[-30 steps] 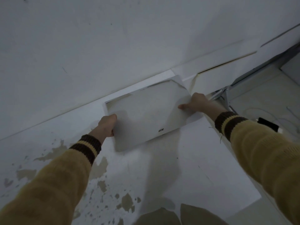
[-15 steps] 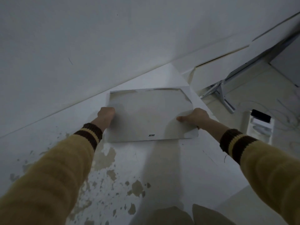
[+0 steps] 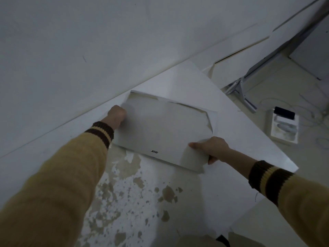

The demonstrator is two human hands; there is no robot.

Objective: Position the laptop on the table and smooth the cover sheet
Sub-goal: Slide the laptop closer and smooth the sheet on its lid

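Observation:
A closed silver laptop (image 3: 163,129) with a small logo near its front edge lies on the white table (image 3: 231,139), close to the wall. A torn white cover sheet (image 3: 212,115) shows around its far and right edges. My left hand (image 3: 116,114) grips the laptop's left edge with fingers curled. My right hand (image 3: 211,147) holds the laptop's near right corner, thumb on top and fingers under. Both arms wear yellow sleeves with dark striped cuffs.
The table's paint is flaked off in brown patches (image 3: 128,184) in front of the laptop. A white wall (image 3: 89,41) rises behind. Right of the table, on the floor, stand a metal frame leg (image 3: 243,93) and a white box with a black device (image 3: 284,125) and cables.
The laptop has turned clockwise: its left end went toward the wall and its right end came nearer me. Both hands kept their hold on it.

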